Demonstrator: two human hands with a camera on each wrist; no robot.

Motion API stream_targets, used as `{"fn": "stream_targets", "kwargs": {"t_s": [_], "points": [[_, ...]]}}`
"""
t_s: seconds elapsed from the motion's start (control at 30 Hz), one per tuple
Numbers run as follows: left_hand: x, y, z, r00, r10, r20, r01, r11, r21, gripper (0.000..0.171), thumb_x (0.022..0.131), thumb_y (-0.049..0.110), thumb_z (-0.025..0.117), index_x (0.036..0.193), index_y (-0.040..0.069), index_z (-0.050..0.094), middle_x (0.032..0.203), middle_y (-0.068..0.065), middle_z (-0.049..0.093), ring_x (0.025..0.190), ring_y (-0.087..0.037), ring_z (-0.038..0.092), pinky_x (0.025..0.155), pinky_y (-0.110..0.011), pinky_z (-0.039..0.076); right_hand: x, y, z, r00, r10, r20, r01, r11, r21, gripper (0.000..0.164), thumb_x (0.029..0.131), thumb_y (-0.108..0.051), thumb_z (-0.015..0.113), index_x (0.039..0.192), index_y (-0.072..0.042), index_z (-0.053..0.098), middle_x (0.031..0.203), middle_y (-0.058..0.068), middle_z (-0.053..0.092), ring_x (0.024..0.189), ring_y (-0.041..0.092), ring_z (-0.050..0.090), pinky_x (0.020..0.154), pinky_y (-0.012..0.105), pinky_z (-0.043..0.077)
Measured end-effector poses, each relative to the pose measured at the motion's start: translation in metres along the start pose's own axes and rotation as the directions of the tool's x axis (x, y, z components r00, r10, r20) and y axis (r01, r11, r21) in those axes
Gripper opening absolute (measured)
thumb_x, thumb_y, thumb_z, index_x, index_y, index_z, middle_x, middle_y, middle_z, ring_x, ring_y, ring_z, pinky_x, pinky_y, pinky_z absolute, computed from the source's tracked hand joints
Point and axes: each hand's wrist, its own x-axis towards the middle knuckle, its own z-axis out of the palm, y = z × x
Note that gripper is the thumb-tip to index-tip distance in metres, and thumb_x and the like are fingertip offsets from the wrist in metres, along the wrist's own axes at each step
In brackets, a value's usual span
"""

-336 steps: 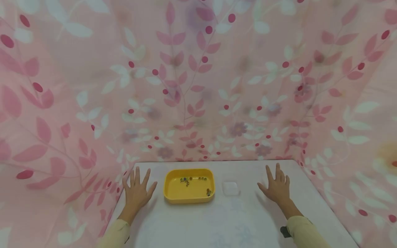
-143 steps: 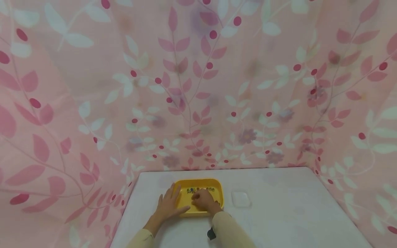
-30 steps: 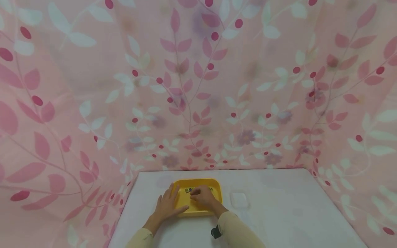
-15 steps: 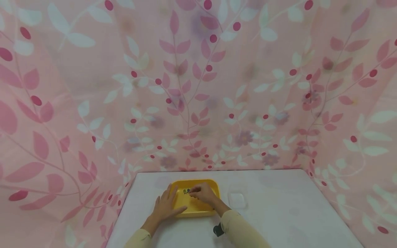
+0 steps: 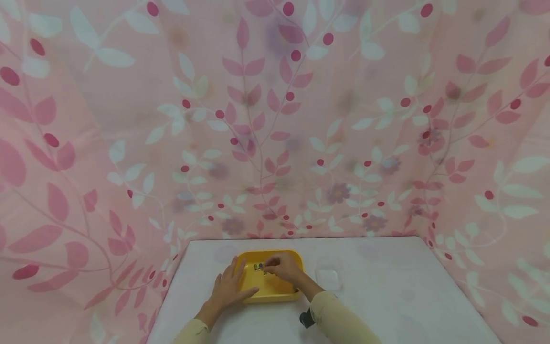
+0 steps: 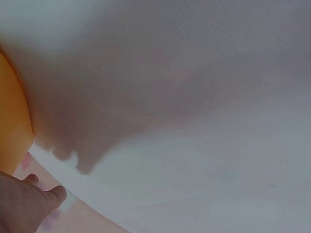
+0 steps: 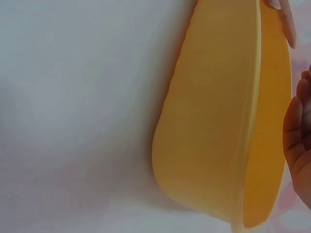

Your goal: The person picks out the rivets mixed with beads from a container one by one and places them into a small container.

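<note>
A yellow tray (image 5: 269,297) with low walls stands on the white table and holds several small, round, glassy beads (image 5: 258,266). My left hand (image 5: 226,286) lies spread along the tray's left side, its fingers over the left rim and the thumb at the front rim. Over the tray is my right hand (image 5: 285,267), fingers curled, with thumb and forefinger close together right at the beads. Whether a bead is between those fingertips is too small to tell. The right wrist view shows the curled fingers (image 7: 294,126) beyond the tray's wall.
A small clear plastic box (image 5: 328,278) stands on the table (image 5: 386,286) to the right of the tray. Pink floral cloth (image 5: 266,143) hangs behind the table and along both sides. A dark object (image 5: 307,318) sits by the right sleeve.
Both hands went from lying flat on either side to the tray. Over the last second, my right hand stays above the beads with small shifts; the left hand barely moves.
</note>
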Motion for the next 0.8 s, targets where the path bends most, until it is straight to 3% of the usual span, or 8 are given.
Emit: {"fn": "stream_targets", "kwargs": {"t_s": [0.43, 0.8], "points": [[-0.002, 0.0, 0.001, 1.0, 0.006, 0.005, -0.006, 1.0, -0.003, 0.102, 0.08, 0.074, 0.06, 0.158, 0.019, 0.024, 0.165, -0.017, 0.015, 0.146, -0.041, 0.029, 0.108, -0.075, 0.021, -0.005, 0.003, -0.007, 1.0, 0.023, -0.009, -0.023, 1.0, -0.01, 0.011, 0.089, -0.02, 0.074, 0.095, -0.011, 0.076, 0.087, -0.005, 0.073, 0.077, 0.01, 0.064, 0.068, 0.027, 0.055], [-0.003, 0.002, -0.003, 1.0, -0.006, 0.008, 0.005, 1.0, 0.007, 0.103, 0.08, 0.075, 0.061, 0.158, 0.02, 0.024, 0.165, -0.016, 0.013, 0.146, -0.041, 0.028, 0.11, -0.073, 0.021, -0.004, 0.009, -0.027, 0.995, -0.105, -0.004, 0.104, 0.993, -0.056, 0.01, 0.09, -0.017, 0.074, 0.095, -0.01, 0.077, 0.091, -0.002, 0.075, 0.079, 0.007, 0.067, 0.069, 0.023, 0.057]]}}
